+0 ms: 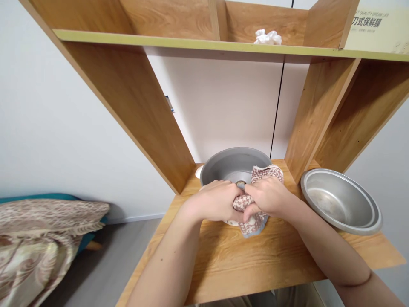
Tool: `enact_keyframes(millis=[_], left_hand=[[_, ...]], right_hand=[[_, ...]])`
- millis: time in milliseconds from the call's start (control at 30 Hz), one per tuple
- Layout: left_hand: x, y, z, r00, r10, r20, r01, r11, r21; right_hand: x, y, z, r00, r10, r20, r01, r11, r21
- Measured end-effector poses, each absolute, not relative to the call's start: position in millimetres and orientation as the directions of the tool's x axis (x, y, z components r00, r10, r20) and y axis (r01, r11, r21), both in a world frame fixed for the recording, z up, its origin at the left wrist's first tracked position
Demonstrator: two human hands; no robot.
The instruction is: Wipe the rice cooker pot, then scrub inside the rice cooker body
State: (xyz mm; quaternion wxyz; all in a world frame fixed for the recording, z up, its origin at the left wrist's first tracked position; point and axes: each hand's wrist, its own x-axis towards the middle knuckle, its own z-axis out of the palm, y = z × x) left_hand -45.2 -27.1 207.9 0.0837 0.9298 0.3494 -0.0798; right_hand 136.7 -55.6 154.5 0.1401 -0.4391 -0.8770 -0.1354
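Observation:
A brown-and-white patterned cloth (266, 174) hangs over the near rim of a grey metal pot (234, 162) that stands on the wooden shelf (243, 260). My left hand (215, 200) and my right hand (271, 197) meet at that rim. Both are closed, and each grips a bunched part of the cloth. The lower end of the cloth (254, 225) dangles below my right hand, in front of the pot's pale outer body. The inside of the pot shows a round metal plate at the bottom.
A shallow steel bowl (340, 200) sits on the shelf to the right. Wooden uprights (140, 106) flank the pot. A crumpled white tissue (267, 37) lies on the upper shelf, with a printed box (377, 25) at far right. A patterned blanket (41, 238) lies at lower left.

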Motion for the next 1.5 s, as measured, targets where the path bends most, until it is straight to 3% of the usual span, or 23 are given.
enact_keyframes(millis=[333,500,767,1167,1500], left_hand=[[-45.7,-26.7,205.6,0.727,0.653,-0.212,0.673,-0.739,0.034],[-46.0,-27.3,208.9,0.721,0.656,-0.225,0.682,-0.729,0.062],[-46.0,-25.2,208.3,0.74,0.636,-0.218,0.665,-0.74,0.097],[-43.4,-28.2,210.2,0.702,0.668,-0.247,0.701,-0.71,0.068],[-43.5,-29.8,213.8,0.705,0.661,-0.255,0.696,-0.715,0.07]], right_hand=[[113.0,-60.8,141.0,-0.513,0.697,0.501,0.824,0.563,0.06],[128.7,-56.5,148.1,-0.556,0.726,0.406,0.805,0.591,0.045],[154.6,-57.5,176.3,-0.679,0.691,0.249,0.694,0.714,-0.087],[127.9,-58.7,159.7,-0.639,0.721,0.268,0.761,0.643,0.083],[121.5,-62.0,155.6,-0.58,0.758,0.299,0.805,0.589,0.068]])
